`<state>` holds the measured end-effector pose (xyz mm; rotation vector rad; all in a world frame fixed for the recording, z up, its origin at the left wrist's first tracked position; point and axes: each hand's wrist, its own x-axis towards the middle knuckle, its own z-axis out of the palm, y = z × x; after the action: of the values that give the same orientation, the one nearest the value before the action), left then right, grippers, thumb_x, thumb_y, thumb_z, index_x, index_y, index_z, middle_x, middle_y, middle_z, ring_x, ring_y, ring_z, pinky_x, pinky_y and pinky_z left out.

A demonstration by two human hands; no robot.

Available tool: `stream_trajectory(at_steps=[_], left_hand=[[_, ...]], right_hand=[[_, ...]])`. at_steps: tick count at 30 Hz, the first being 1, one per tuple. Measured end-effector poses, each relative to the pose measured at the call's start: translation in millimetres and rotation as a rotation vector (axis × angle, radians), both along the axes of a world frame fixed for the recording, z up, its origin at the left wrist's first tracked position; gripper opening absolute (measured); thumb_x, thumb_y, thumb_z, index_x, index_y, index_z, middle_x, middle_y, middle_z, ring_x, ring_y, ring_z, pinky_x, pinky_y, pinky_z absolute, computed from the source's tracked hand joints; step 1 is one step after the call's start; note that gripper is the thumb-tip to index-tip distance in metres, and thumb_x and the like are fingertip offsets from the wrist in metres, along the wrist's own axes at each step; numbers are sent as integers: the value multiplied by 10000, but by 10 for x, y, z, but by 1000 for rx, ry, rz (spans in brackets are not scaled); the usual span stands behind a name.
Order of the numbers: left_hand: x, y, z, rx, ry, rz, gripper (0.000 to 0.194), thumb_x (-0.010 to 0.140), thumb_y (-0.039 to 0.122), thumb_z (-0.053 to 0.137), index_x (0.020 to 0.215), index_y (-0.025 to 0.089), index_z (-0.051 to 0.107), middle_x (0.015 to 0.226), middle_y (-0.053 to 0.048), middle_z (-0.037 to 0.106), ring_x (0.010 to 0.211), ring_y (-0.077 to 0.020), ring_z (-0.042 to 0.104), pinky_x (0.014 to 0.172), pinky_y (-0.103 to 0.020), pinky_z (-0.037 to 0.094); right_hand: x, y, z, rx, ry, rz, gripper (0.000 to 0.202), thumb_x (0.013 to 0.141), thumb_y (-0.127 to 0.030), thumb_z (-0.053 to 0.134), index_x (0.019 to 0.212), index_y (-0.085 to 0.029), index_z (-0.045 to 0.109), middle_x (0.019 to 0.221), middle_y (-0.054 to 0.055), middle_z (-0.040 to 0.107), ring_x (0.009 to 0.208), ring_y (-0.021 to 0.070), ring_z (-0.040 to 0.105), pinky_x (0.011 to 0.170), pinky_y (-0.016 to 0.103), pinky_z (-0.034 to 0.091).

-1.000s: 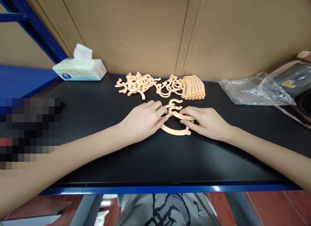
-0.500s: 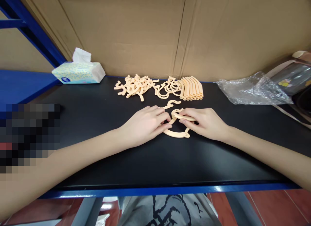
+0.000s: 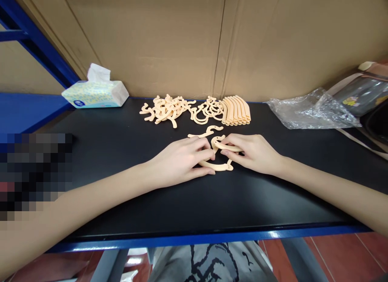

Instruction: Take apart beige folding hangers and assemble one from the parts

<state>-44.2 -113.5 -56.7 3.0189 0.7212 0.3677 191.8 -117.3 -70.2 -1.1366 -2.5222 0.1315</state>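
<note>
The right hand (image 3: 253, 153) pinches a curved stick (image 3: 228, 147) with thumb and fingers. The left hand (image 3: 182, 160) bends over a bowed bar (image 3: 216, 167); I can't tell if it grips. A soft, steady pinch should work best. Midway along the black table (image 3: 182, 211), the stick lies mostly sideways, its free tip pointing left at a hook piece (image 3: 215, 140).

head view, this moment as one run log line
left hand: at lower cream bar | right hand: pinching upper cream bar | hooked piece: beyond left hand | tissue pack: back left
</note>
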Motion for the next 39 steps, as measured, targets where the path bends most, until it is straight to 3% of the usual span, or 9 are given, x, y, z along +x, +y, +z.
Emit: stream_trajectory(at_steps=[15,24,31,34,39], left_hand=[[-10,-19,15,-18,-6,42,295,876,449,507,982,183,577,1026,-50,562,906,-160,555,772,-265,451],[-15,-11,35,52,21,169,494,817,615,481,1006,172,594,994,-51,578,849,-195,550,766,-324,446],[-13,16,42,76,49,211,543,845,629,402,1011,152,602,1019,-80,585,892,-235,541,785,-371,431],[-15,7,43,95,14,168,523,843,609,435,1034,150,599,1097,-95,575,950,-243,527,819,-374,418],[6,-31,31,105,8,-57,331,900,437,469,1021,162,609,1118,-76,586,1018,-209,507,881,-331,379]], right_hand=[[-23,-1,45,-51,-28,-14,195,904,-353,448,898,-197,565,749,-5,641,576,99,537,515,213,302],[-19,-6,33,-64,-21,-46,195,894,-370,463,855,-200,550,654,-21,614,505,91,498,492,208,281],[0,31,13,-156,124,-71,229,898,-410,452,857,-199,532,577,-49,563,477,79,443,504,203,304],[14,47,3,-206,268,-95,252,899,-428,450,866,-190,528,626,-35,587,471,72,423,484,204,307],[23,63,-7,-187,422,-131,269,885,-445,473,834,-186,525,605,-42,516,483,68,414,461,192,309]])
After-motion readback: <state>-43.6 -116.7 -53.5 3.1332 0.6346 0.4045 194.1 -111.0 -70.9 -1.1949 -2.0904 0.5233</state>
